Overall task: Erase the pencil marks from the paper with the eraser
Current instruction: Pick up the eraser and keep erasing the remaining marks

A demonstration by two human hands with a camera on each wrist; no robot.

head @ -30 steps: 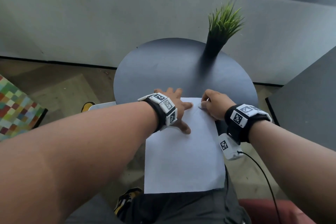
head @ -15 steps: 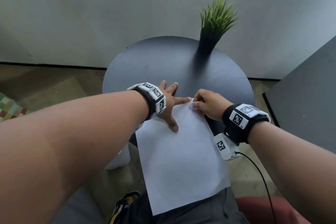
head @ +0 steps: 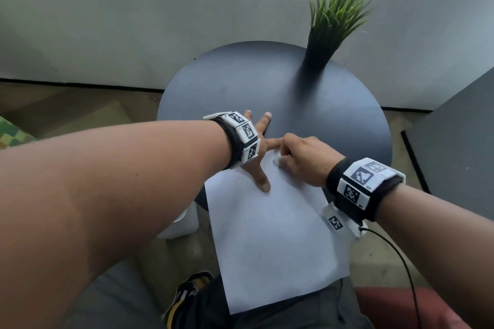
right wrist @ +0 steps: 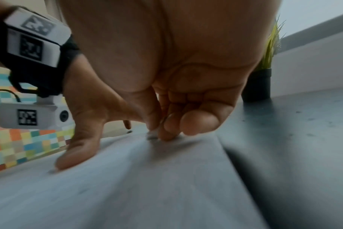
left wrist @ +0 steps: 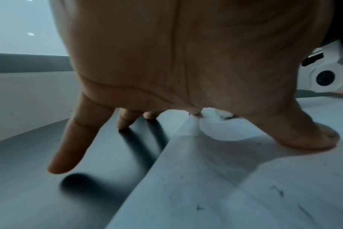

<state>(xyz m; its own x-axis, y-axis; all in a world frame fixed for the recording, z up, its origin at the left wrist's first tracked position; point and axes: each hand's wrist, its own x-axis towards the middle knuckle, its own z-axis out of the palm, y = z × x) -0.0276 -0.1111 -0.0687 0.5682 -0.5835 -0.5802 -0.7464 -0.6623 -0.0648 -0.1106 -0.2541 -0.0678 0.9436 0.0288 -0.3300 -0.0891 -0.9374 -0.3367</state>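
White paper (head: 270,235) is overhanging the table (head: 240,83); I'm pinning it with my splayed left hand (head: 258,147) while my right hand (head: 302,160) is pinching the eraser (right wrist: 152,135) near the far corner; hard rubbing may crumple it.

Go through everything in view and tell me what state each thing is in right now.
Paper: flat, far end on the table, near end overhanging the edge.
Left hand: fingers spread, pressing the paper.
Right hand: pinching the eraser.
Eraser: tip on the paper.
Potted plant: upright on the table.
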